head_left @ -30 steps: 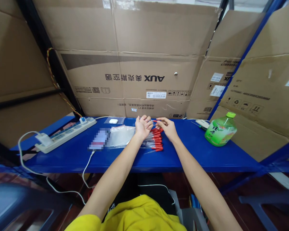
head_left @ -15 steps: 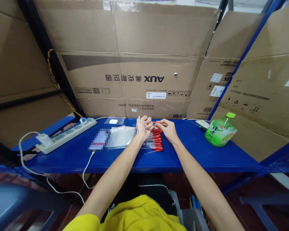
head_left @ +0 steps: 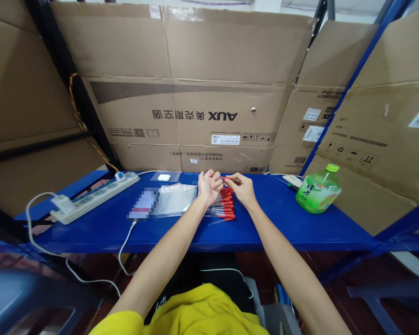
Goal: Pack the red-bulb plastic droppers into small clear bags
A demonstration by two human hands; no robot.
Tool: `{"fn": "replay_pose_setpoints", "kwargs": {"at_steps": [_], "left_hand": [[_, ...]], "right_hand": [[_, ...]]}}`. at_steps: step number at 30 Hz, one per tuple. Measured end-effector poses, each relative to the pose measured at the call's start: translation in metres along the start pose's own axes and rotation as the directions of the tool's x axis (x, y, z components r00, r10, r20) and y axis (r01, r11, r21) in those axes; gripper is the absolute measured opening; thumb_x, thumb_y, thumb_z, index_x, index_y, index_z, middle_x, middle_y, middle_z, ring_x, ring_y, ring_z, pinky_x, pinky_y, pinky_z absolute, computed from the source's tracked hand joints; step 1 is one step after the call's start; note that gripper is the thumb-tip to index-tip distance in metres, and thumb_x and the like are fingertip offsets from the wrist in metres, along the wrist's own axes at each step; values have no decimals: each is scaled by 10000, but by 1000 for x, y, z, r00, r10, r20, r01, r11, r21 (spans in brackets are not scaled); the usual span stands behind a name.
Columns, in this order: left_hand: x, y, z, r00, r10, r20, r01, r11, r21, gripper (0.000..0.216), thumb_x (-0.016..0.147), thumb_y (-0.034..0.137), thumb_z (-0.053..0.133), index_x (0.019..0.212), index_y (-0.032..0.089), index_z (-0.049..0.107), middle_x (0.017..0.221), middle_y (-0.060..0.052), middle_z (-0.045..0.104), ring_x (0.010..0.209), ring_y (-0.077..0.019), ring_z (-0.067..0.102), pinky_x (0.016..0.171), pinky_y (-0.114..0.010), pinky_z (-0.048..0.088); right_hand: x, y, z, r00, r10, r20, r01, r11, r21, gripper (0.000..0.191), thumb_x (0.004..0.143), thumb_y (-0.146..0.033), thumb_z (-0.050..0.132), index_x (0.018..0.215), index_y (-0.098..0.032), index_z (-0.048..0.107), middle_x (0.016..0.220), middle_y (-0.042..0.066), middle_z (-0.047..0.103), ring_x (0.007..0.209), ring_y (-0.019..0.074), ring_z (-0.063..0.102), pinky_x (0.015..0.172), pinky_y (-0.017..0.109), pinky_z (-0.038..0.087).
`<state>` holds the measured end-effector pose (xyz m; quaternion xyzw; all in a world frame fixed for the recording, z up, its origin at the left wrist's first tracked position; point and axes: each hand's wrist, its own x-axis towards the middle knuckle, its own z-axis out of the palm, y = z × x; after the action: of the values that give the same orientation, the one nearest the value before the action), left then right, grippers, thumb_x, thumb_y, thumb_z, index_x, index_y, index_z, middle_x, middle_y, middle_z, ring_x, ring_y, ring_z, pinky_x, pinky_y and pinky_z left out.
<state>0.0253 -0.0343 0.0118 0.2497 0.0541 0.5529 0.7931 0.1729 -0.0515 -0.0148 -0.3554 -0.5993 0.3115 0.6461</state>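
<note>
while red-ended pieces (head_left: 228,204) lay in a row on the blue table (head_left: 281,200), the right hand (head_left: 243,190) pinched one red piece (head_left: 225,177) closely just beyond them; the left hand (head_left: 209,187) curled beside its other end, its hold impossible to tell. a light, level pinch seemed best. the green bottle (head_left: 319,194) read 绿茶; the upside-down carton (head_left: 230,56) behind, aux 奥克斯空调.

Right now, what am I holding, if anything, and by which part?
A slim red piece: your right hand pinches its right-side end between the fingertips. Your left hand curls at its left, but whether it grips there can't be told.
</note>
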Motion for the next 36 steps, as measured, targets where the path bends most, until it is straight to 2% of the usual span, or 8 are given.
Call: {"fn": "replay_pose_setpoints", "kwargs": {"at_steps": [8, 14, 23, 30, 32, 34, 35, 36], "left_hand": [[-1, -1, -1, 997, -4, -75, 9, 998, 67, 375, 1035, 454, 196, 755, 220, 282, 656, 34, 370, 397, -77, 205, 394, -214, 153], [0, -2, -1, 998, 3, -69, 4, 996, 88, 364, 1023, 469, 233, 760, 222, 284, 665, 30, 377, 411, -81, 217, 400, -209, 160], [1, -5, -2, 998, 7, -55, 0, 991, 133, 377, 1033, 450, 194, 759, 220, 311, 658, 29, 373, 404, -84, 195, 394, -218, 163], [3, -6, 4, 996, 55, -70, -46, 991, 123, 433, 1051, 493, 186, 734, 218, 290, 633, 42, 329, 401, -71, 197, 390, -204, 197], [5, -4, 2, 994, 62, -84, -47, 984, 174, 466, 1046, 546, 208, 737, 216, 321, 643, 33, 380, 403, -69, 237, 390, -203, 200], [9, 2, -3, 979, 120, -165, -65, 950, 306, 478, 1041, 566, 228, 753, 212, 372, 686, 10, 473, 412, -71, 285, 394, -204, 200], [11, 7, -7, 958, 180, -225, -75, 909, 410, 469, 1044, 545, 228, 769, 210, 405, 728, -6, 529, 423, -74, 318, 401, -205, 204], [12, 13, -12, 914, 274, -300, -72, 835, 546, 455, 1050, 502, 216, 773, 208, 426, 763, -18, 572, 436, -78, 352, 414, -207, 222]], "right_hand": [[0, 1, -3, 1000, 10, 27, -8, 998, -69, 405, 753, -577, 824, 891, -204, 747, 823, 64, 794, 740, 250, 766, 732, 357, 623], [0, 1, -4, 1000, 11, 27, -9, 996, -92, 405, 764, -581, 811, 897, -204, 746, 846, 74, 800, 759, 262, 776, 746, 370, 635], [-1, -2, -2, 999, 41, 21, -39, 996, -85, 440, 753, -613, 802, 875, -196, 736, 835, 73, 800, 756, 255, 773, 761, 382, 651], [1, -1, 0, 1000, 0, -17, -1, 995, -100, 410, 768, -592, 795, 879, -202, 732, 871, 82, 800, 762, 258, 771, 753, 381, 643], [2, 0, -2, 1000, 2, -27, -5, 993, -116, 412, 772, -601, 784, 879, -207, 731, 872, 82, 798, 774, 262, 767, 753, 384, 635], [3, 1, -7, 1000, 24, -6, -24, 991, -131, 408, 784, -597, 772, 893, -206, 736, 847, 76, 790, 762, 256, 754, 731, 375, 617], [4, 0, -11, 999, 33, 22, -29, 989, -147, 399, 791, -586, 769, 903, -204, 743, 831, 71, 784, 752, 248, 744, 717, 365, 602], [5, 0, -15, 998, 38, 56, -28, 984, -174, 386, 800, -572, 767, 909, -202, 752, 820, 64, 777, 744, 238, 729, 705, 354, 583]]}}
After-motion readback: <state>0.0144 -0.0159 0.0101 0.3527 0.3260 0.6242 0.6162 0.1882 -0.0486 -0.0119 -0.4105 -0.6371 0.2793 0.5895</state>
